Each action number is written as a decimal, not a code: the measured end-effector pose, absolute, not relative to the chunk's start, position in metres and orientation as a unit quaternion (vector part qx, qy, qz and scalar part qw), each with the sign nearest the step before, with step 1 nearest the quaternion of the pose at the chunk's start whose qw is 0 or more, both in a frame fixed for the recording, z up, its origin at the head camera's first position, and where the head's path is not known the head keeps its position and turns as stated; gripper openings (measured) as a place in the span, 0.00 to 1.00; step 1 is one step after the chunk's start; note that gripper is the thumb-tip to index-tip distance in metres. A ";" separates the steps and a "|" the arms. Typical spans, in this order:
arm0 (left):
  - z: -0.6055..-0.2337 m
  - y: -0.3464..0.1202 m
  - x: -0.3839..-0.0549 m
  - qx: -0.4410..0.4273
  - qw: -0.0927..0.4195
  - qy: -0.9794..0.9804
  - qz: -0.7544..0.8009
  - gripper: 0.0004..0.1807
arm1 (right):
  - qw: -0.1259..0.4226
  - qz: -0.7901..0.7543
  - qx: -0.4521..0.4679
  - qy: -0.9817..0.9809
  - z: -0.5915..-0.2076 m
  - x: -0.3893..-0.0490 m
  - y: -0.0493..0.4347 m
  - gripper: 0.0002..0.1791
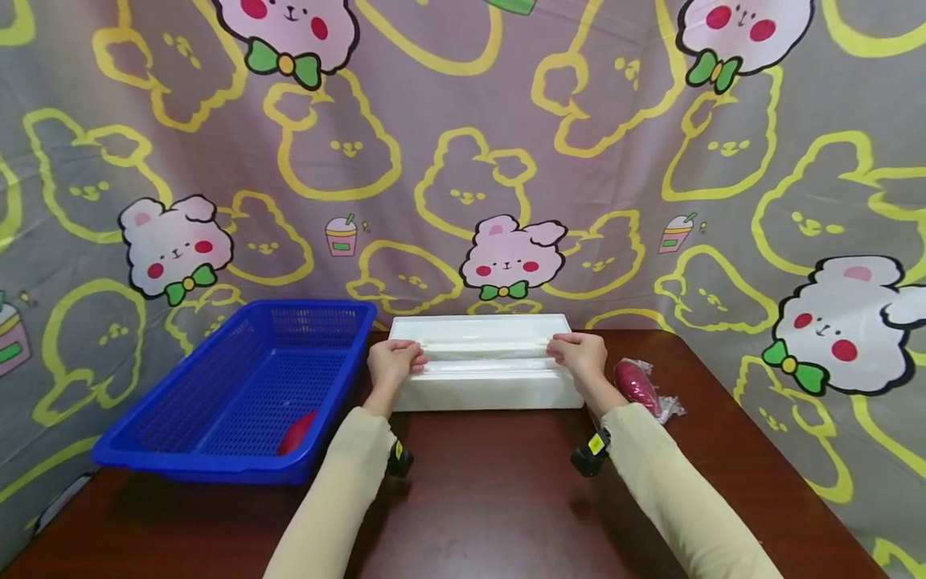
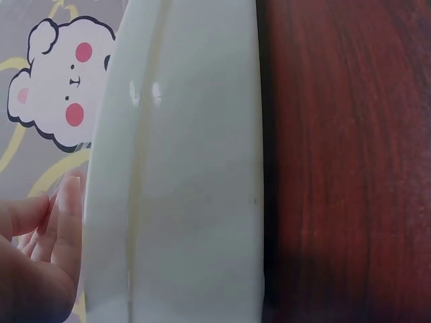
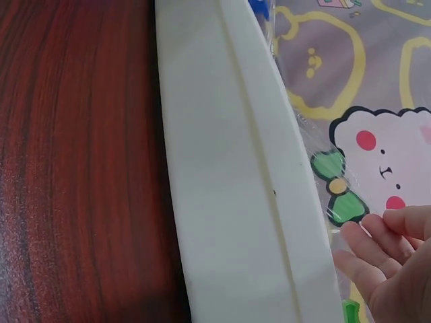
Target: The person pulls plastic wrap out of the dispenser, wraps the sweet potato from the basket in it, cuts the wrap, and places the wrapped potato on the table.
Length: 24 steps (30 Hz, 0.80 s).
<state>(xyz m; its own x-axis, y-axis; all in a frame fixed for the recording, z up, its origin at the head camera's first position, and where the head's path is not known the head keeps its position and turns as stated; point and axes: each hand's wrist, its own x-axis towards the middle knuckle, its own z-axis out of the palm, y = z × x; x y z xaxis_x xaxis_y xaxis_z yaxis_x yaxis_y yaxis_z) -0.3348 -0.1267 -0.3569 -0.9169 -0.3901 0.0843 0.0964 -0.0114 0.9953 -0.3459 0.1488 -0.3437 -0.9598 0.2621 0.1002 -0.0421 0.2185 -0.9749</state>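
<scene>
A long white cling film dispenser (image 1: 488,394) lies across the table in front of me. My left hand (image 1: 394,366) pinches the clear cling film (image 1: 485,352) near the dispenser's left end, thumb against fingers. At the right end my right hand (image 1: 582,358) pinches the same film, level with the left. In the right wrist view a transparent stretch of film (image 3: 313,138) runs up to the fingertips of the right hand (image 3: 390,259). The left hand (image 2: 40,249) shows beyond the dispenser's white wall (image 2: 195,168) in the left wrist view.
A blue plastic basket (image 1: 217,464) stands on the left, with a red object (image 1: 296,434) partly hidden behind its near wall. Right of my right hand lies a dark red oblong item (image 1: 637,384) wrapped in clear film. A patterned cloth (image 1: 405,121) hangs behind the brown table (image 1: 499,498).
</scene>
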 end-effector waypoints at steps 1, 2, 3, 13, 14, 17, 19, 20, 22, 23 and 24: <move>-0.356 -0.126 -0.335 0.106 0.173 -0.684 -0.700 0.09 | 0.126 0.620 -0.070 -0.771 -0.343 -0.345 0.149 0.13; -0.356 -0.126 -0.335 0.104 0.173 -0.687 -0.698 0.09 | 0.128 0.620 -0.069 -0.771 -0.342 -0.345 0.149 0.13; -0.355 -0.126 -0.335 0.099 0.173 -0.688 -0.698 0.10 | 0.131 0.621 -0.068 -0.769 -0.342 -0.345 0.149 0.13; -0.353 -0.129 -0.335 0.096 0.171 -0.686 -0.701 0.10 | 0.132 0.636 -0.056 -0.758 -0.337 -0.344 0.148 0.13; -0.354 -0.129 -0.335 0.098 0.168 -0.684 -0.703 0.10 | 0.130 0.636 -0.057 -0.758 -0.337 -0.345 0.147 0.13; -0.352 -0.128 -0.336 0.098 0.174 -0.685 -0.700 0.09 | 0.126 0.641 -0.054 -0.755 -0.335 -0.345 0.148 0.13; -0.350 -0.128 -0.335 0.093 0.179 -0.689 -0.696 0.09 | 0.124 0.645 -0.052 -0.752 -0.334 -0.344 0.148 0.13; -0.350 -0.128 -0.335 0.089 0.184 -0.689 -0.695 0.09 | 0.124 0.648 -0.052 -0.750 -0.333 -0.344 0.148 0.13; -0.348 -0.127 -0.334 0.084 0.190 -0.690 -0.693 0.09 | 0.125 0.654 -0.049 -0.744 -0.331 -0.343 0.148 0.14; -0.349 -0.127 -0.334 0.085 0.187 -0.688 -0.695 0.09 | 0.124 0.655 -0.050 -0.743 -0.330 -0.343 0.148 0.14; -0.349 -0.127 -0.335 0.085 0.185 -0.689 -0.696 0.09 | 0.123 0.657 -0.051 -0.743 -0.330 -0.343 0.149 0.14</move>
<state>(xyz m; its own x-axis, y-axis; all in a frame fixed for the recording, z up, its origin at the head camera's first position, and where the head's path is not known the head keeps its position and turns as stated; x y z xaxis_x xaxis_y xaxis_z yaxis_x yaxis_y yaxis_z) -0.3349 -0.1271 -0.3491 -0.9175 -0.3737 0.1364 0.1399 0.0180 0.9900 -0.3427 0.1487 -0.3297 -0.9648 0.2365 0.1151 -0.0853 0.1327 -0.9875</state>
